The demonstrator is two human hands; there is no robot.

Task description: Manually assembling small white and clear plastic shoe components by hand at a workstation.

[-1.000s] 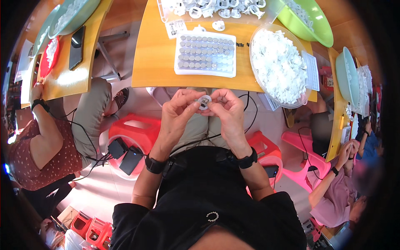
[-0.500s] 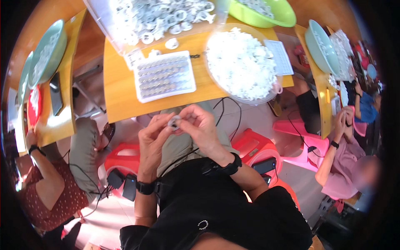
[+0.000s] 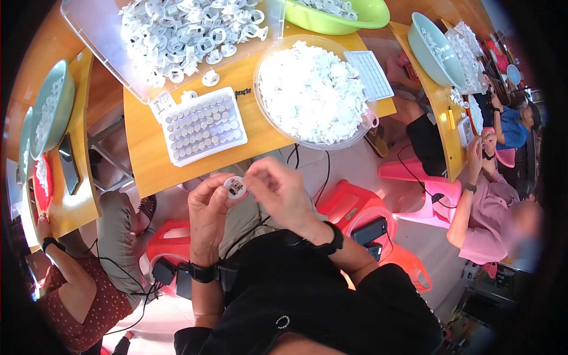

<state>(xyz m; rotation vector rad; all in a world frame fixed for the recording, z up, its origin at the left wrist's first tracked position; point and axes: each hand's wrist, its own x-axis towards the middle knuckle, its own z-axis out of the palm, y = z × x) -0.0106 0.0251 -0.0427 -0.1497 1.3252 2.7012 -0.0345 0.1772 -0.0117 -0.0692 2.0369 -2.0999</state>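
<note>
Wooden desk [image 3: 142, 142]; left hand [image 3: 205, 207] pinching round white part [image 3: 235, 187], apparently mid-fitting; right hand [image 3: 281, 192] blurred, grip unclear; next calls for steadiness.

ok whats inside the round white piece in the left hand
Inside the round white piece are small dark and lighter parts, too small to identify. The left hand covers part of the rim, and the underside is turned away, so neither can be seen.

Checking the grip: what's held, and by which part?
The left hand holds a white disc by its rim; whether the right hand holds anything is unclear.
</note>
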